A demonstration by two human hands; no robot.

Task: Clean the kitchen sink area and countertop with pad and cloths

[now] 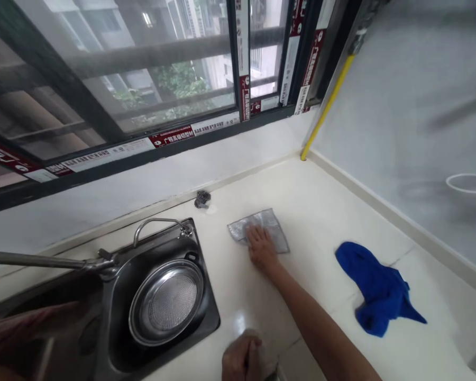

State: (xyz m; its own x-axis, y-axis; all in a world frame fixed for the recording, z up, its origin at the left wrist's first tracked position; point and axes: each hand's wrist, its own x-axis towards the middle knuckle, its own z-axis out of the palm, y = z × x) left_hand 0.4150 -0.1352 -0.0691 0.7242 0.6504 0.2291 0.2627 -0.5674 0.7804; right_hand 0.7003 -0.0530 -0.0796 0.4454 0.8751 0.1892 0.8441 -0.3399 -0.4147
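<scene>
The thin cloth (276, 230) is a shiny silver-grey with a darker grey edge, on a cream-white bench (321, 211) marked by faint grey lines, while the crumpled cloth (375, 280) is plain deep blue. The pan (174, 304) is silver with a fine dimpled pattern across its base, the sink (213, 312) dark grey, the scourer (202, 199) blackish. Bright yellow colours the pipe (328, 106); maroon and white tape (174, 136) with printed lettering stripes the dark grey window frame (63, 74).

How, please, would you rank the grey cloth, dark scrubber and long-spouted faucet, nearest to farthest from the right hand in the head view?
1. Grey cloth, beneath the right hand.
2. Dark scrubber, left, toward the window.
3. Long-spouted faucet, far left, at the sink.
</scene>
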